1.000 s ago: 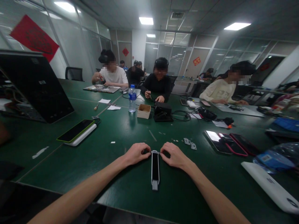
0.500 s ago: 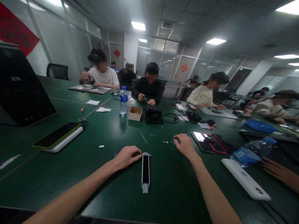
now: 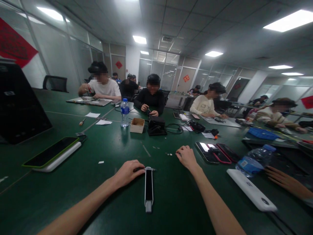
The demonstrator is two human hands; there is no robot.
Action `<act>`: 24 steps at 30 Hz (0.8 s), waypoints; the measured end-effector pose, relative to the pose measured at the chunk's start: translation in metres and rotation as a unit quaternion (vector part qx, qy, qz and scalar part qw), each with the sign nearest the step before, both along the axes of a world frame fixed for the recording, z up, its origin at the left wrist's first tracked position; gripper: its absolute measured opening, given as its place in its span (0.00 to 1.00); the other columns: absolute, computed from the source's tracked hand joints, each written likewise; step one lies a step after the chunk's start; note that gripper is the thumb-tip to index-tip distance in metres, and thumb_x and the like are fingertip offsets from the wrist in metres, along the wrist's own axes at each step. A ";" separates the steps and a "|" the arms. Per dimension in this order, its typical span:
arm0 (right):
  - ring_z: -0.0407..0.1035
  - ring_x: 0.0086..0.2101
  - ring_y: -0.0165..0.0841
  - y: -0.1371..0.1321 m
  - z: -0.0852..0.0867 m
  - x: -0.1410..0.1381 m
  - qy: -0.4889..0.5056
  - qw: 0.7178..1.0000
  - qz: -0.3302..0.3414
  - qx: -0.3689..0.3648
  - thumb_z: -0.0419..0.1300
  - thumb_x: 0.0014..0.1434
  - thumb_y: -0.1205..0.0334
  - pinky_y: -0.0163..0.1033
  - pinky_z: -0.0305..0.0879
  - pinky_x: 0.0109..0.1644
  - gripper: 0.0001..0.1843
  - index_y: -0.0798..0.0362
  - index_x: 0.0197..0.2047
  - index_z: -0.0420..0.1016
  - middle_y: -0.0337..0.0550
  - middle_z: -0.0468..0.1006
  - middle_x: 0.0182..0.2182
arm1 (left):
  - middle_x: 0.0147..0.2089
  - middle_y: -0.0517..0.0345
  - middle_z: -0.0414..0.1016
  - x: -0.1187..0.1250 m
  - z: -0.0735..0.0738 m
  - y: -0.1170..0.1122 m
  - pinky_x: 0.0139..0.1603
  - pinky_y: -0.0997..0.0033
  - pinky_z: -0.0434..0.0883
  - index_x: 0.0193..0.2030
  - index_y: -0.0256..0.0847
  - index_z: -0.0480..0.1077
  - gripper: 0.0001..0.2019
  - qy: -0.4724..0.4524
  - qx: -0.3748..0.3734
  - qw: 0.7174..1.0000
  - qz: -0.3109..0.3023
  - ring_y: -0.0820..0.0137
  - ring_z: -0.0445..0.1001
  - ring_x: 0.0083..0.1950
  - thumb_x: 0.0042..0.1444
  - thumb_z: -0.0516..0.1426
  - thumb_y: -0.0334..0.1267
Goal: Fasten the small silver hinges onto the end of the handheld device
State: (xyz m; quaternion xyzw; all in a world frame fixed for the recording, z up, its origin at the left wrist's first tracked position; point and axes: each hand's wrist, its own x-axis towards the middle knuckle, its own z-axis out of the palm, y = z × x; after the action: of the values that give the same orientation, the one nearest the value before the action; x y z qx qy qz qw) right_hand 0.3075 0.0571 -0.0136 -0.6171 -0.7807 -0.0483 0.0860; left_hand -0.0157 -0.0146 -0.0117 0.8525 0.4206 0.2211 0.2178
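A narrow stick-shaped device (image 3: pixel 148 186) with a pale frame, a black face and a metal USB-type plug lies lengthwise on the green table. My left hand (image 3: pixel 129 172) has its thumb and fingers closed at the device's far end, where a thin metal piece sticks out to the right. Farther right, my right hand (image 3: pixel 187 157) rests with its fingertips down on the tabletop, bunched together. What they pinch, if anything, is hidden. Just left of those fingertips lie several tiny pale rings (image 3: pixel 168 154).
Phones (image 3: pixel 207 152) lie right of my right hand. Beyond them are a tipped water bottle (image 3: pixel 254 161), a white power bank (image 3: pixel 251 189) and another person's hand (image 3: pixel 285 180). A green-edged phone (image 3: pixel 51 151) is at left. A small box (image 3: pixel 137 125) and upright bottle (image 3: pixel 124 112) stand ahead.
The whole view has shifted slightly down and left. My right fingertips now cover the spot where the ring nearest them lay. My left hand stays at the device's far end.
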 end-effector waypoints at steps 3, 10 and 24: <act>0.62 0.45 0.41 0.000 0.001 -0.005 -0.008 1.000 -0.003 0.001 0.53 0.61 0.62 0.44 0.59 0.46 0.12 0.54 0.40 0.77 0.50 0.73 0.42 | 0.40 0.56 0.74 0.001 0.005 -0.003 0.39 0.73 0.67 0.46 0.40 0.74 0.13 0.010 -0.007 1.000 0.011 0.69 0.72 0.38 0.61 0.53 0.44; 0.61 0.43 0.41 -0.008 0.005 -0.014 -0.005 0.999 0.006 0.033 0.56 0.57 0.63 0.43 0.59 0.44 0.08 0.57 0.34 0.75 0.52 0.71 0.40 | 0.39 0.56 0.73 0.002 0.003 -0.002 0.34 0.72 0.67 0.45 0.40 0.73 0.14 0.019 0.014 0.999 0.028 0.70 0.70 0.33 0.60 0.54 0.46; 0.63 0.42 0.36 -0.067 0.007 -0.113 0.155 0.894 0.377 0.187 0.51 0.63 0.66 0.40 0.58 0.44 0.07 0.56 0.40 0.69 0.49 0.72 0.40 | 0.37 0.56 0.74 0.004 -0.002 -0.006 0.40 0.73 0.69 0.40 0.39 0.69 0.09 -0.094 0.118 0.989 0.003 0.70 0.72 0.36 0.63 0.49 0.38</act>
State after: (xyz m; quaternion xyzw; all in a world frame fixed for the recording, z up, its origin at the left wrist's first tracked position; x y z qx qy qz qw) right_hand 0.1948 -0.0095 -0.0062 -0.2484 -0.9080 -0.0607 0.3318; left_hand -0.0119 -0.0201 -0.0139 0.8464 0.3719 0.3490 0.1534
